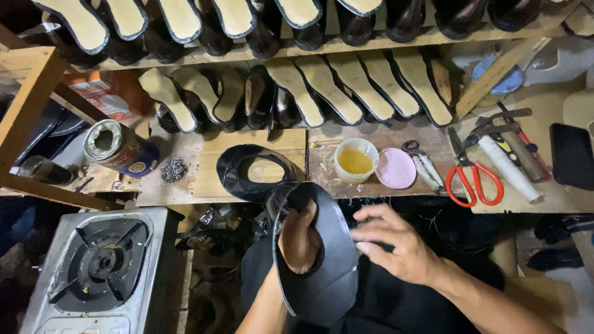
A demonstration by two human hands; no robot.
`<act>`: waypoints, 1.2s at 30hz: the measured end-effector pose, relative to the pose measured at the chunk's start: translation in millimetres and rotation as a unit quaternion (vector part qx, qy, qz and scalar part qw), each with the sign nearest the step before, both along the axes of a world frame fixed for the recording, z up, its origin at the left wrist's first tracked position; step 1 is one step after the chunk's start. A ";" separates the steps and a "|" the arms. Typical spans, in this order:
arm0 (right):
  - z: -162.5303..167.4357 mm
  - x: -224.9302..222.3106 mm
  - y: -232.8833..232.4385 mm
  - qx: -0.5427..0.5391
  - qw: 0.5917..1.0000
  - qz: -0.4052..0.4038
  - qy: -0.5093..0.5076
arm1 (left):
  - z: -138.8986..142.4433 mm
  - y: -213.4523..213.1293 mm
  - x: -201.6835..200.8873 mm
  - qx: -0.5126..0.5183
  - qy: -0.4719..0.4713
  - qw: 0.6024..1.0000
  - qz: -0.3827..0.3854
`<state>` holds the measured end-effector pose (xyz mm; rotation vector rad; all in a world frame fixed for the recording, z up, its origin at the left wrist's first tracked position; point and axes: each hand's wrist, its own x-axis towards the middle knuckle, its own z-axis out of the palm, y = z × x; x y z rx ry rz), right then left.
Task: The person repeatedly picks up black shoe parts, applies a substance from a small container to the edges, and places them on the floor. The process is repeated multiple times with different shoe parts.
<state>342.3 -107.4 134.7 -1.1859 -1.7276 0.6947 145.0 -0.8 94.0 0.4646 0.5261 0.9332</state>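
Note:
My left hand (299, 238) is pushed through the opening of a black leather shoe upper (328, 272) and grips it from inside, holding it over my lap. My right hand (396, 241) rests its fingers on the upper's right edge, fingers spread. A second black shoe upper (242, 176) lies flat on a wooden board (210, 167) on the bench just beyond my hands. A small white cup of yellow glue (355, 161) and a pink lid (396, 168) stand to the right of the board.
Red-handled scissors (473, 179), pliers and a white roll (508, 161) lie at the right. A tin can (117, 147) and a pile of small nails (174, 169) sit left. A gas stove (99, 266) is at lower left. Shelves hold rows of shoes on lasts (359, 86).

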 end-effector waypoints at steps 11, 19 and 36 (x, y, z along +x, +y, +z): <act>2.6 35.4 83.3 0.054 0.947 -0.165 -0.270 | -41.3 8.8 -30.8 0.069 0.142 0.929 -0.334; 6.6 42.7 94.5 -0.017 0.966 -0.114 -0.230 | -43.6 13.4 -42.5 0.074 0.107 0.942 -0.309; -10.7 12.8 26.7 0.067 0.996 0.046 -0.024 | -36.1 12.8 -30.1 0.081 0.083 0.948 -0.296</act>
